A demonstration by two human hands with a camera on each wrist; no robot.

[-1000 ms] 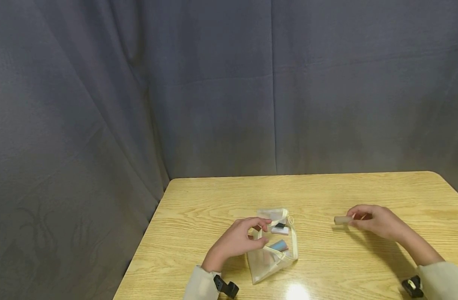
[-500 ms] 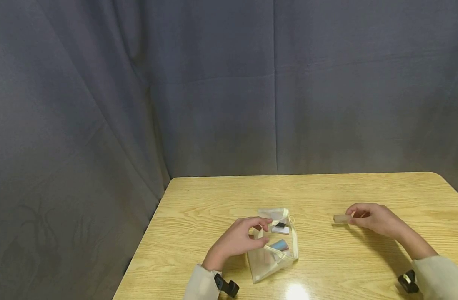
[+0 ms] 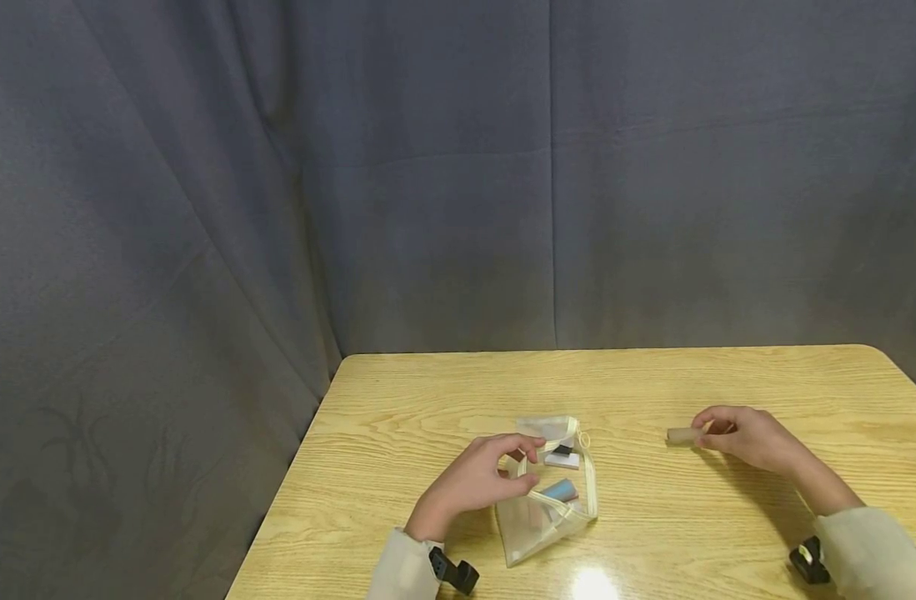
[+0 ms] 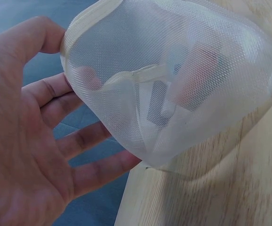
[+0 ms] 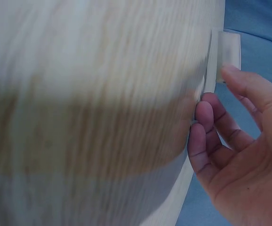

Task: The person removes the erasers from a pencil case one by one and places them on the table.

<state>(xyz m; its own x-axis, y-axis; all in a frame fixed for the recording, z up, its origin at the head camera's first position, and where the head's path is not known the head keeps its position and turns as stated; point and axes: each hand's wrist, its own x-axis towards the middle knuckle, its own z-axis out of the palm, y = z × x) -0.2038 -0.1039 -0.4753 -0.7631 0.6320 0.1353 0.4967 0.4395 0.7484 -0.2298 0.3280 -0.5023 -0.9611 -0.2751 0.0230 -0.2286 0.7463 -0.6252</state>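
Observation:
A whitish mesh zip pouch (image 3: 536, 529) stands on the table with its mouth spread wide. My left hand (image 3: 468, 475) holds the pouch by its rim, thumb on the near side and fingers on the far side. Through the mesh, a blue-and-pink roll-like thing (image 3: 558, 490) and a white piece with a black part (image 3: 562, 459) show inside. Over to the right, my right hand (image 3: 750, 437) pinches a short beige stub-shaped piece (image 3: 681, 436) close to the table surface. In the right wrist view, the thumb lies against the beige piece (image 5: 229, 52); its exact kind is unclear.
The wooden table (image 3: 427, 387) runs back to a dark grey-blue curtain (image 3: 442, 250). A pale ring pull (image 3: 584, 439) hangs at the pouch's far right corner. Black straps with small devices sit on both wrists.
The right hand has brought the beige piece slightly down towards the table, and the right forearm has shifted a little left. The left hand and the pouch stay practically still.

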